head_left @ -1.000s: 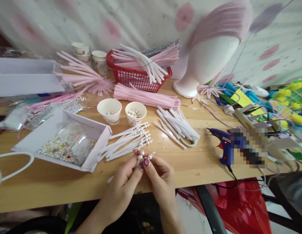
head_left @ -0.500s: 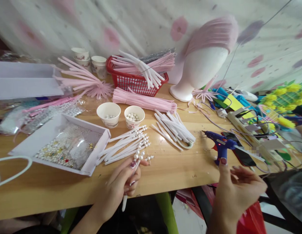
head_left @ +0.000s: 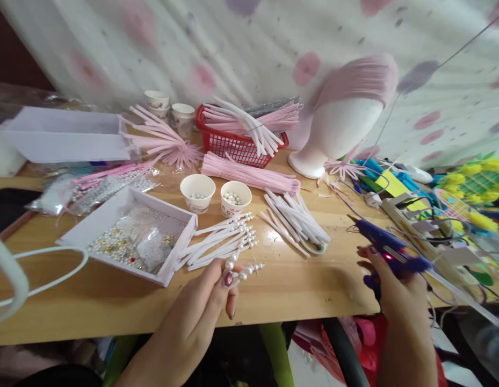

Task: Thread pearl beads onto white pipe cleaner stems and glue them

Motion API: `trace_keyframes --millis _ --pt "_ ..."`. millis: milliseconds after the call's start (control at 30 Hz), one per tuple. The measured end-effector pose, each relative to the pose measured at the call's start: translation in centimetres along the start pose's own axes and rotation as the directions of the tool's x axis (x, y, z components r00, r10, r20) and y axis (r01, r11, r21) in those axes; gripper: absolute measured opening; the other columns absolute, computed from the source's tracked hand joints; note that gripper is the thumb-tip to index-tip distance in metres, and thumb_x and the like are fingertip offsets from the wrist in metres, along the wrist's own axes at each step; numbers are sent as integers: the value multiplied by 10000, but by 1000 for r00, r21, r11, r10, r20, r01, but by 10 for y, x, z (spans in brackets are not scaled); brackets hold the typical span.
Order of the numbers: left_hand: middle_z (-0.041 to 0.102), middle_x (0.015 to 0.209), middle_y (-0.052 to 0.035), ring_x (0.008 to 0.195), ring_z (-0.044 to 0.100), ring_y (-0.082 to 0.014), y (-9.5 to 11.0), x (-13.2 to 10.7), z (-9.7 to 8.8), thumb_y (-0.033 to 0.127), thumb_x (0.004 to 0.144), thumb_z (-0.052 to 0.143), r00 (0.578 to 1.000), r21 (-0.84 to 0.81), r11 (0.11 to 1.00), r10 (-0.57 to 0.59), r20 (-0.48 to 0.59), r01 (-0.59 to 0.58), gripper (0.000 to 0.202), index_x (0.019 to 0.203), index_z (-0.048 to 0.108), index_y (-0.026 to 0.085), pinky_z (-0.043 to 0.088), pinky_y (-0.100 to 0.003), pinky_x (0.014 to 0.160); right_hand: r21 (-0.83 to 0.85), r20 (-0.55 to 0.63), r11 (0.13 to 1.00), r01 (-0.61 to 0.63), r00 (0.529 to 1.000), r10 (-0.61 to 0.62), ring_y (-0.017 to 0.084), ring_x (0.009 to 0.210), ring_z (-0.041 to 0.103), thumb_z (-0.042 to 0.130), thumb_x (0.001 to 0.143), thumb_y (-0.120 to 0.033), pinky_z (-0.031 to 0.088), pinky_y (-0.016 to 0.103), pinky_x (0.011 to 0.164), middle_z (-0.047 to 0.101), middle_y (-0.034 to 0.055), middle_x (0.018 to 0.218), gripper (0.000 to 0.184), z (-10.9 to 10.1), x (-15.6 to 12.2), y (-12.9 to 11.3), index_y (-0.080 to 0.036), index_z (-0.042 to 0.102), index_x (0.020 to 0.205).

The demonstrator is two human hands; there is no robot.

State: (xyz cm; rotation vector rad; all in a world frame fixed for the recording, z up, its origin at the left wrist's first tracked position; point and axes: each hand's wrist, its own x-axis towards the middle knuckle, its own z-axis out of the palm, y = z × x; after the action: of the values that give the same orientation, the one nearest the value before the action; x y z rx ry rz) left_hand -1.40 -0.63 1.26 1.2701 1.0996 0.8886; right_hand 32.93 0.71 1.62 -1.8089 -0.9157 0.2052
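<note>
My left hand [head_left: 195,306] is closed in a pinch near the table's front edge. Between its thumb and fingers are pearl-beaded stems [head_left: 249,271], their beads sticking out to the right and upward. My right hand [head_left: 402,293] is wrapped around the handle of a blue hot glue gun [head_left: 388,248]. A red light glows on the gun, its nozzle points up and left, and a clear glue stick [head_left: 467,298] juts from its back. Just beyond my left hand lies a row of white stems [head_left: 211,248] with pearl tips.
Paper cups of beads [head_left: 197,203] stand behind the row. A white box [head_left: 180,260] of beads is at left. Further back are pink fuzzy stems [head_left: 249,174], a red basket [head_left: 233,146] and a foam head [head_left: 346,126]. A power strip [head_left: 410,217] with cords lies right.
My right hand has taken hold of the glue gun and lifted it off the table; before, it hovered by the handle. My left hand still holds the beaded stems, now turned differently. The view has shifted.
</note>
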Motion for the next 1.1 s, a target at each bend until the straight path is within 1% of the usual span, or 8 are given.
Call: trace_keyframes --millis 67,133,233,367,567,700,867,1100 --pt "608 705 -2 735 602 -206 3 -2 -4 521 1056 410 999 133 990 38 1 -38 390 796 553 267 422 -312 749 322 159 943 -88 986 38 190 548 559 862 670 -524 367 260 390 624 39 685 360 0 -23 -14 -226 661 651" --pt "637 716 1 710 623 -207 5 -1 -9 455 1059 420 997 238 969 75 -8 -71 334 810 558 279 426 -302 692 417 370 897 -143 929 -23 188 455 529 834 692 -636 351 268 324 608 47 592 445 1 -48 -24 -219 696 621" --pt "746 803 -5 746 698 -216 2 2 -14 281 1017 497 967 373 900 253 -22 -227 183 959 670 293 462 -292 698 375 481 919 -124 873 -79 220 438 566 724 786 -736 482 340 391 646 73 535 541 7 -78 -29 -227 745 604" --pt "819 1089 -49 943 767 -251 -5 1 -22 120 950 515 875 543 736 484 -7 -404 378 1202 743 286 520 -298 816 361 591 928 -87 791 -156 255 495 618 683 815 -761 564 371 500 636 60 495 559 18 -93 -35 -257 727 578" --pt "781 1195 -54 1052 754 -209 -7 -7 -28 40 1003 425 814 712 506 558 162 -488 479 1395 607 244 568 -289 891 370 742 927 -68 622 -250 278 626 682 552 922 -754 599 399 674 728 92 668 616 25 -93 -43 -230 744 660" --pt "755 1230 -43 1093 736 -169 -4 -7 -25 -11 1007 361 816 735 478 550 177 -481 505 1404 551 237 566 -287 949 381 740 924 -38 612 -280 262 656 677 446 964 -770 583 362 655 733 80 694 671 23 -94 -35 -231 773 734" --pt "747 1245 -28 1091 731 -155 -2 -7 -20 -38 994 353 838 725 510 518 171 -464 537 1410 546 242 563 -289 948 328 768 945 18 578 -277 266 614 657 502 953 -748 585 383 598 718 91 677 622 22 -92 -36 -240 761 703" --pt "751 1218 -35 1077 734 -165 -4 -8 -19 -14 1015 342 833 733 502 530 159 -459 517 1414 549 243 568 -305 925 337 745 938 81 586 -318 265 609 704 506 979 -708 588 360 612 737 79 623 624 22 -87 -46 -230 757 665"
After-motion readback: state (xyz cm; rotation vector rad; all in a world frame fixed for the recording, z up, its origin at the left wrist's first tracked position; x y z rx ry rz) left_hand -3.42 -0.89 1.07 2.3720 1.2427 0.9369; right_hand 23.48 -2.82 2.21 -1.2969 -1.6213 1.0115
